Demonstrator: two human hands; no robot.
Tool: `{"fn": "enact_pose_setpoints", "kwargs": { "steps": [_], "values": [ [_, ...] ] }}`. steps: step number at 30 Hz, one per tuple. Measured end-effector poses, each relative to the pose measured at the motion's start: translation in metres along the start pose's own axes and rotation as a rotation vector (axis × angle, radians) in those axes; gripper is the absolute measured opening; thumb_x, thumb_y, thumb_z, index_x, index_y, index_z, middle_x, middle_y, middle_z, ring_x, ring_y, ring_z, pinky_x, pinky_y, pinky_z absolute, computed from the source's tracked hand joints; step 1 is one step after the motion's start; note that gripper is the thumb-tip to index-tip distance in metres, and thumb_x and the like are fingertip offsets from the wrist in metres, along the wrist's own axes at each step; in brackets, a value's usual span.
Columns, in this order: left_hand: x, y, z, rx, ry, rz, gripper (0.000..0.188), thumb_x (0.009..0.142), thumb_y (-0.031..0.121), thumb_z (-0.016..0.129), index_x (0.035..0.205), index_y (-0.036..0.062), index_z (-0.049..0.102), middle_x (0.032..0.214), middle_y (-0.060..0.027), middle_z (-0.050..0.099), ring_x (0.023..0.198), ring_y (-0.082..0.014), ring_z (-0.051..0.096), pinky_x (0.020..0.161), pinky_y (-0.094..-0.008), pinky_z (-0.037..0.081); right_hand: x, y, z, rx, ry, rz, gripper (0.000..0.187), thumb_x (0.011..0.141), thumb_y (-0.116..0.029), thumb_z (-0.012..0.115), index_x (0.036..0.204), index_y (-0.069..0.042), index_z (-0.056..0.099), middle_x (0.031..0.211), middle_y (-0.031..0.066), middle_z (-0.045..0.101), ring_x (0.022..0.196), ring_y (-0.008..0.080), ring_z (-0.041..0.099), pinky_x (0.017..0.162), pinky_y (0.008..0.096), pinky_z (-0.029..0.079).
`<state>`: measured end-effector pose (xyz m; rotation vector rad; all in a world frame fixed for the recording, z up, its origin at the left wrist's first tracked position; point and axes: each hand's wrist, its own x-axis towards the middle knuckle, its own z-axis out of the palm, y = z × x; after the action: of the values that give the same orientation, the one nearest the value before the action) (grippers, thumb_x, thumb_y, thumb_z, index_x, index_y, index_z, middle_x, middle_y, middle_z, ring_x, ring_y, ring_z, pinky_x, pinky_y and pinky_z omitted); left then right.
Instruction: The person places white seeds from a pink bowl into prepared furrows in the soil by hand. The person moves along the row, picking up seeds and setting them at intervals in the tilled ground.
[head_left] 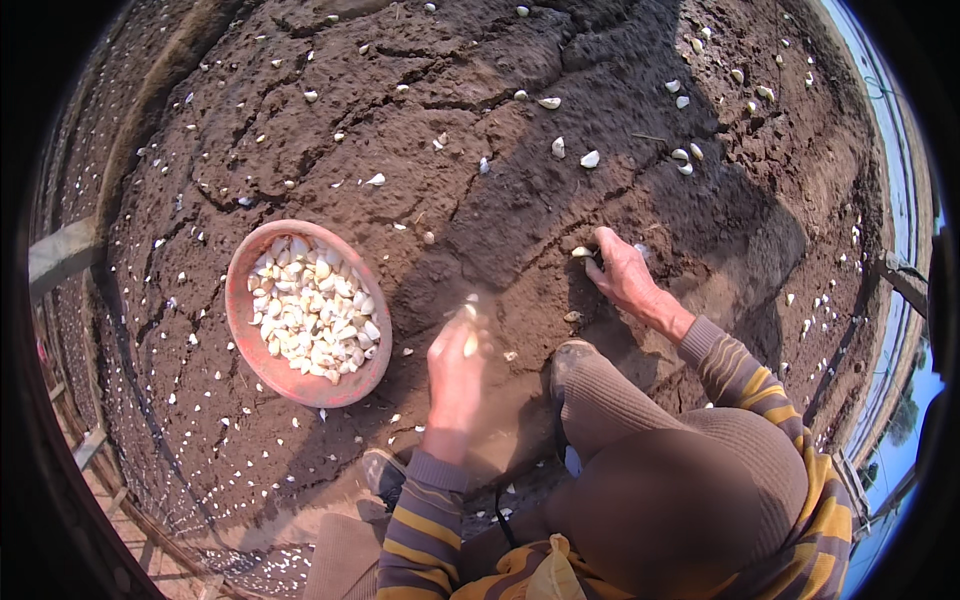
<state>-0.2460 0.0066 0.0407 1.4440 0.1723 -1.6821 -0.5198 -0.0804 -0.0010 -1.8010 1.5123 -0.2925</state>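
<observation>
My left hand (456, 375), partly smeared by motion, is closed around several pale garlic cloves (471, 345) that show at its fingertips. It is just above the soil, to the right of a round reddish bowl (240, 335) heaped with white garlic cloves (315, 310). Farther right, my right hand (630, 280) reaches down to the brown soil (520, 215). Its thumb and forefinger are closed about a single garlic clove (582, 252) at ground level. The other fingers of that hand are mostly hidden.
Scattered garlic cloves (590, 159) dot the cracked soil bed all around. My bent knee (610, 400) and shoe are close below my right hand. A wooden rail (62, 258) borders the left side, and a pale strip (905, 200) runs along the right edge.
</observation>
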Motion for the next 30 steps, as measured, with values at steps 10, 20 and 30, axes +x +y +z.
{"fn": "enact_pose_setpoints", "kwargs": {
  "steps": [10, 20, 30],
  "values": [
    [0.01, -0.008, -0.009, -0.03, 0.004, 0.011, 0.028, 0.097, 0.011, 0.057, 0.122, -0.0005, 0.058, 0.103, -0.011, 0.065, 0.084, -0.0146, 0.061, 0.068, -0.027, 0.051, 0.012, -0.033, 0.022, -0.175, -0.124, -0.323, 0.016, 0.077, 0.001, 0.06, 0.086, -0.002, 0.046, 0.085, 0.0154, 0.049, 0.081, 0.0349, 0.059, 0.067, 0.0436, 0.05],
    [0.012, -0.012, -0.006, 0.0, 0.038, 0.003, 0.025, 0.096, 0.012, 0.06, 0.119, 0.0028, 0.06, 0.102, -0.0111, 0.066, 0.084, -0.0155, 0.062, 0.069, -0.0282, 0.051, 0.024, -0.029, 0.047, -0.391, -0.177, -0.486, 0.017, 0.072, -0.004, 0.06, 0.084, -0.004, 0.048, 0.084, 0.0147, 0.051, 0.08, 0.0322, 0.059, 0.068, 0.0401, 0.051],
    [0.009, -0.025, 0.012, -0.078, -0.05, -0.049, 0.024, 0.096, 0.009, 0.06, 0.118, 0.002, 0.058, 0.1, -0.0071, 0.064, 0.083, -0.0151, 0.06, 0.069, -0.028, 0.05, 0.018, -0.083, 0.04, 0.766, -0.512, 0.081, 0.023, 0.093, -0.015, 0.066, 0.102, 0.005, 0.064, 0.088, 0.0045, 0.069, 0.08, 0.0084, 0.062, 0.071, 0.0278, 0.052]
  ]
}}
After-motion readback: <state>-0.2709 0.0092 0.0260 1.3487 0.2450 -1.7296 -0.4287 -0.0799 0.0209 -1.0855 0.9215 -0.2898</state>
